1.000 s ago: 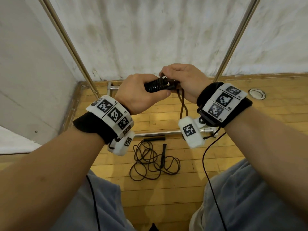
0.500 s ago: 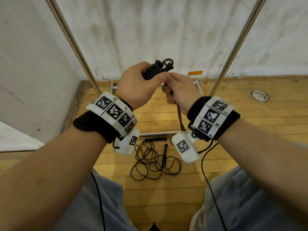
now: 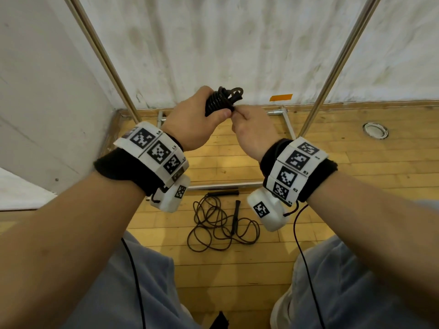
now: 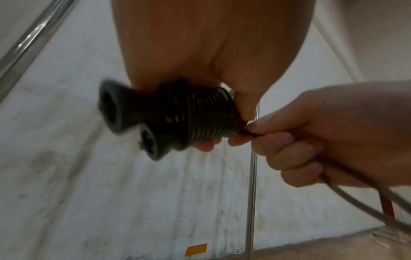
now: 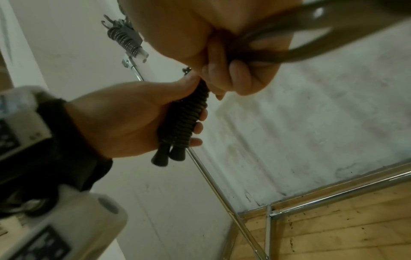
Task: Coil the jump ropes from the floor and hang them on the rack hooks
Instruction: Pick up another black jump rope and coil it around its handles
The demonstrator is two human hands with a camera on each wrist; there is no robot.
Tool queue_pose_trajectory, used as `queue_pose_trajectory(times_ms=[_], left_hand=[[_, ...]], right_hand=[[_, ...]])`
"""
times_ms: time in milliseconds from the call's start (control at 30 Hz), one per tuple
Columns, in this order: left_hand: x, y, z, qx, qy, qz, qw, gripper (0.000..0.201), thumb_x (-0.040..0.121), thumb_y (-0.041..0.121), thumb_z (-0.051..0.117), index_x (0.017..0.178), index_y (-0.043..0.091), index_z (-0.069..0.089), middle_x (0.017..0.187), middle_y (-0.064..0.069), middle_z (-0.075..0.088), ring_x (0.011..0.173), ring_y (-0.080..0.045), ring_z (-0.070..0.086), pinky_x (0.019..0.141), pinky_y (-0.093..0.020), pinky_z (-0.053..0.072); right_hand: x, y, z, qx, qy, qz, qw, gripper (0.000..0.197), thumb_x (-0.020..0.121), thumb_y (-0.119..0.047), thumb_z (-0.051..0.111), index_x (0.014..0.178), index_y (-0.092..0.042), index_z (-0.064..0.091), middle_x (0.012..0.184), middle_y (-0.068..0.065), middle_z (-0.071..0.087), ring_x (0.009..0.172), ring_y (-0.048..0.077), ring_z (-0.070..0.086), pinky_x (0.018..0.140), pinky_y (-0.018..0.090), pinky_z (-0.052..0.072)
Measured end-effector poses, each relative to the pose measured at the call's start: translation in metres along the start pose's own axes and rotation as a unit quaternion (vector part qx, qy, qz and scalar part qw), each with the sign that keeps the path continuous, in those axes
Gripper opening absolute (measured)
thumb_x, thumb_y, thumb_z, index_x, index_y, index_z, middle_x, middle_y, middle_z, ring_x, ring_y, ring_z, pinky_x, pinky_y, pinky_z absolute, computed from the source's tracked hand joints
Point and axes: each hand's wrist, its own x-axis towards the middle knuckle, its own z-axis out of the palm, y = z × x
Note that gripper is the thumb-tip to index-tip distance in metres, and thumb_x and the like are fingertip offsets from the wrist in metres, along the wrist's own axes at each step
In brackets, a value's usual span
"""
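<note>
Now the wound jump rope (image 3: 219, 102) stands tilted upward, its top end near twelve o'clock, where a second ago it lay roughly level between the hands. Its cord is turned tightly around the two paired handles in close, ribbed wraps; the flared handle ends (image 4: 133, 121) project bare beyond the winding. The left hand (image 3: 190, 125) has its fingers clenched around this bundle. The right hand (image 3: 251, 129), previously on top of the bundle, has dropped to its four o'clock side and pinches the loose tail of cord (image 4: 249, 132) against the last wrap, fingers curled about it.

Judgement: the coiling of this rope is at its final turns; securing the tail remains, then hanging.

The cord looks dark, smooth and slightly glossy, stiff enough to hold an open loop. A second jump rope (image 3: 221, 222) lies loose and tangled on the wooden floor (image 3: 356, 174) at six o'clock, untouched. Polished metal rack poles (image 3: 342, 58) rise at eleven and one o'clock against a stained white wall (image 3: 213, 43). High on the rack, the right wrist view shows another wound bundle (image 5: 125, 41).
</note>
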Motion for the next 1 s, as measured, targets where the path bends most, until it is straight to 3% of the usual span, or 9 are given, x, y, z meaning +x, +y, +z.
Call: queue_pose_trajectory(times_ms=[67,133,267,367,467,600,833,1000], left_hand=[[0.0,0.0,-0.005,0.002,-0.048,0.004,0.999,0.035,0.095,0.036,0.052,0.122,0.014,0.047,0.085,0.006,0.052,0.071,-0.01,0.049,0.056,-0.022,0.033],[0.0,-0.001,-0.008,0.006,-0.055,0.006,0.998,0.033,0.095,0.033,0.053,0.121,0.013,0.049,0.089,0.003,0.055,0.072,-0.012,0.049,0.057,-0.024,0.033],[-0.002,-0.002,-0.013,0.019,0.014,-0.002,1.0,0.029,0.092,0.037,0.056,0.113,0.017,0.053,0.076,0.013,0.049,0.071,-0.013,0.051,0.055,-0.023,0.034],[-0.003,-0.004,-0.013,0.022,0.04,-0.026,0.999,0.038,0.09,0.041,0.058,0.118,0.019,0.046,0.091,0.005,0.058,0.077,-0.019,0.059,0.063,-0.032,0.046],[-0.004,-0.007,-0.014,0.066,0.067,-0.038,0.995,0.042,0.089,0.045,0.058,0.121,0.02,0.047,0.102,-0.002,0.064,0.081,-0.023,0.061,0.068,-0.036,0.052],[-0.004,-0.011,-0.018,0.108,0.08,-0.027,0.991,0.041,0.088,0.046,0.059,0.123,0.024,0.053,0.104,-0.004,0.068,0.088,-0.025,0.063,0.071,-0.037,0.053],[-0.006,-0.008,-0.015,0.175,-0.013,-0.041,0.984,0.023,0.088,0.043,0.06,0.108,0.033,0.063,0.083,0.007,0.061,0.081,-0.02,0.06,0.062,-0.03,0.042],[-0.008,0.0,-0.006,0.204,-0.104,-0.001,0.973,0.016,0.09,0.041,0.058,0.104,0.034,0.06,0.089,0.009,0.061,0.079,-0.015,0.054,0.059,-0.029,0.036]], right_hand=[[0.003,0.0,-0.001,0.0,0.01,-0.002,1.0,0.021,0.098,-0.011,0.037,0.085,-0.014,0.053,0.064,-0.009,0.044,0.055,0.006,0.039,0.052,0.021,0.028],[0.002,0.001,0.0,-0.004,0.001,-0.008,1.0,0.02,0.098,-0.01,0.037,0.085,-0.014,0.053,0.063,-0.008,0.044,0.054,0.007,0.039,0.051,0.021,0.028],[-0.001,0.001,0.002,-0.002,-0.019,-0.01,1.0,0.02,0.098,-0.011,0.038,0.091,-0.011,0.057,0.063,-0.007,0.044,0.053,0.008,0.039,0.052,0.023,0.032],[-0.003,0.002,0.003,-0.015,-0.036,-0.002,0.999,0.024,0.099,-0.015,0.039,0.099,-0.006,0.061,0.064,-0.006,0.046,0.053,0.009,0.04,0.051,0.021,0.033],[-0.007,0.006,0.006,-0.079,-0.07,-0.012,0.994,0.021,0.098,-0.02,0.043,0.081,-0.015,0.055,0.061,-0.007,0.045,0.051,0.008,0.04,0.042,0.011,0.031],[-0.008,0.004,0.004,-0.132,-0.095,-0.035,0.986,0.034,0.099,-0.028,0.043,0.065,-0.023,0.043,0.058,-0.006,0.043,0.051,0.009,0.039,0.043,0.015,0.029],[-0.006,0.003,-0.002,-0.285,-0.094,-0.089,0.95,0.021,0.099,-0.03,0.04,0.082,-0.02,0.049,0.067,-0.008,0.045,0.06,0.009,0.042,0.05,0.024,0.026],[0.0,0.001,-0.018,-0.349,-0.065,-0.126,0.926,0.026,0.098,-0.037,0.04,0.083,-0.022,0.057,0.067,-0.007,0.047,0.061,0.012,0.044,0.049,0.026,0.025]])
